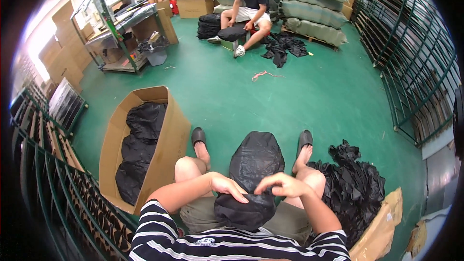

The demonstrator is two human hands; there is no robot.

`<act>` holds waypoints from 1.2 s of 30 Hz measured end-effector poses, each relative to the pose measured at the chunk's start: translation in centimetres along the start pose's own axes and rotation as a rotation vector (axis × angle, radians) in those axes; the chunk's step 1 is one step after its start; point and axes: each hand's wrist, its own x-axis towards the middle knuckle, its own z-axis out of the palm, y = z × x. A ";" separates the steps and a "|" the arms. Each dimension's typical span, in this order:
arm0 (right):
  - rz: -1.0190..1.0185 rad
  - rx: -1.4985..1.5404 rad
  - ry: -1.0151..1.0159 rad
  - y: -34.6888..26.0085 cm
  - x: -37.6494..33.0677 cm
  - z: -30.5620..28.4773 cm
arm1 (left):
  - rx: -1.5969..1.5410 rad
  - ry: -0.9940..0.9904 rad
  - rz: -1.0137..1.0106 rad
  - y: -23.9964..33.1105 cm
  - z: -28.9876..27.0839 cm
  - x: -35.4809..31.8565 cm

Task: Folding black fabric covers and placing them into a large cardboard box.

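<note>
Across my lap lies a black, slightly shiny sheet-like cover [244, 211], bunched and rounded. My left hand [228, 186] is closed on its upper edge, thumb on top and the other fingers partly hidden. My right hand [282, 184] is bent over the same edge a little to the right, fingers curled down and fingertips on the black material. Just beyond my hands, between my feet, is a rounded black piece [257, 157] of similar material; whether it joins the cover in my lap I cannot tell.
Left of my leg stands an open cardboard box [175, 137] holding black pieces. On my right lie a crumpled black heap [353, 183] and flattened cardboard [382, 227]. Green metal racks [411, 34] line the sides. Ahead, a seated person [251, 5] handles a black piece before stacked sacks [314, 12].
</note>
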 end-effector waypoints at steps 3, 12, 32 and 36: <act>0.191 -0.025 -0.126 -0.3 0.2 0.9 | -0.061 0.099 -0.083 0.1 0.7 -0.2; 0.335 -0.102 -0.340 -0.3 2.1 2.1 | -0.038 0.101 0.022 -2.9 -0.3 0.6; 0.490 0.063 0.345 3.5 -5.1 3.2 | 0.281 0.194 0.372 -10.4 -3.5 -1.1; 0.369 -0.009 0.378 3.7 -6.6 5.1 | 0.250 0.135 0.333 -11.5 -3.9 -0.9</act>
